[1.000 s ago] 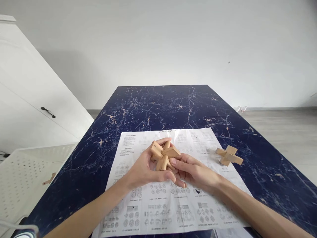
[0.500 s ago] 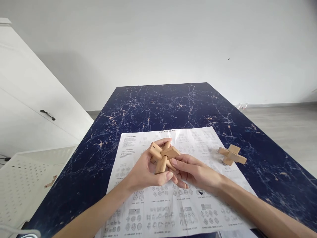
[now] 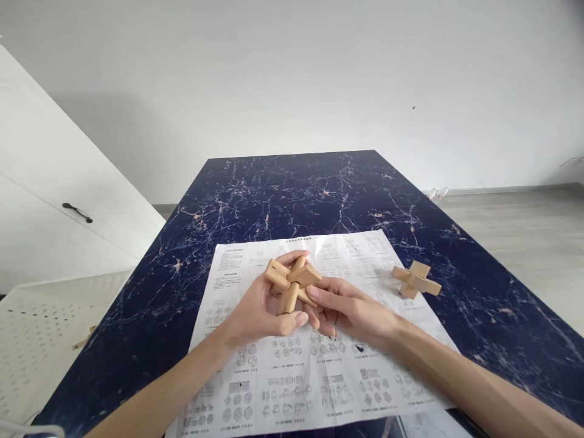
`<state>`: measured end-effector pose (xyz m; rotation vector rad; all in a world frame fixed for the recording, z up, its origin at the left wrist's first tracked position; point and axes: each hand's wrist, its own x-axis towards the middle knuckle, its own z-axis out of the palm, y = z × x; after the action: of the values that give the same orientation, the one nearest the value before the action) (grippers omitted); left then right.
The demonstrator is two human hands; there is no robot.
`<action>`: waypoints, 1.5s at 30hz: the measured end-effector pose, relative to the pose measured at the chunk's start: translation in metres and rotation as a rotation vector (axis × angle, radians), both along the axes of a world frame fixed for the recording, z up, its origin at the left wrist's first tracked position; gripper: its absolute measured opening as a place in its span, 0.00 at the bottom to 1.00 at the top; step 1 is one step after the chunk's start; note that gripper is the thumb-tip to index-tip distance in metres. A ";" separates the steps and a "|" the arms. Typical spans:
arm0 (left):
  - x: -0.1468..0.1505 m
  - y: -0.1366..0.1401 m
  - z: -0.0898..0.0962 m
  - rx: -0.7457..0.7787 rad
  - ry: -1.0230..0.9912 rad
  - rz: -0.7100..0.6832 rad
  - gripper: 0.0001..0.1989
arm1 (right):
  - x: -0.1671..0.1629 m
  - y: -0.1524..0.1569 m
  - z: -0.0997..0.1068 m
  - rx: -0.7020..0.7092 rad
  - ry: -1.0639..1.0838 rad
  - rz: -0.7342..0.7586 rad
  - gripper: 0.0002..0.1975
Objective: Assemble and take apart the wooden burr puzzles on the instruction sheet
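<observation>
A light wooden burr puzzle [image 3: 292,283] of interlocking bars is held between both hands above the printed sheet. My left hand [image 3: 258,307] is wrapped round its left side, the thumb along the near edge and fingers behind it. With thumb and fingers, my right hand [image 3: 349,307] pinches a bar at its lower right. The puzzle's underside and some fingertips are hidden. Off to the right, a second wooden burr puzzle [image 3: 417,280] rests near the sheet's right edge, apart from my hands.
A creased white instruction sheet [image 3: 292,365] with small diagrams lies on the dark blue marbled table [image 3: 283,194]. On the left stand a white cabinet [image 3: 55,164] and a perforated white surface [image 3: 45,322]. A clear plastic item [image 3: 429,424] lies at the near edge.
The whole view has shifted slightly, so everything sits a little further left. Both hands keep their hold on the puzzle, which looks slightly turned.
</observation>
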<state>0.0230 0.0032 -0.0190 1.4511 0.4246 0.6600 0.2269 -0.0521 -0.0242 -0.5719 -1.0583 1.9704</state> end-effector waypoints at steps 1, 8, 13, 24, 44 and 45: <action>0.000 0.001 -0.001 -0.004 -0.004 0.001 0.42 | -0.001 0.000 0.000 0.006 -0.003 -0.014 0.18; -0.002 0.002 -0.005 0.029 -0.046 -0.045 0.47 | -0.005 -0.001 -0.002 0.004 0.003 -0.078 0.18; -0.002 0.000 0.001 0.061 -0.011 0.009 0.47 | -0.006 -0.003 -0.003 -0.008 0.014 -0.084 0.16; -0.001 -0.005 0.007 0.088 0.179 0.219 0.44 | 0.013 -0.003 0.008 0.497 -0.701 -0.365 0.16; 0.005 -0.010 0.015 0.335 0.320 0.247 0.39 | 0.012 -0.005 -0.004 0.960 -1.037 -0.616 0.09; 0.005 -0.010 0.014 0.338 0.312 0.242 0.40 | 0.012 -0.005 -0.004 0.964 -1.041 -0.626 0.09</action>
<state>0.0284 -0.0069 -0.0050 1.8520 0.7684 0.7233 0.2387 -0.0573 -0.0278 -1.1848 -1.9258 0.3881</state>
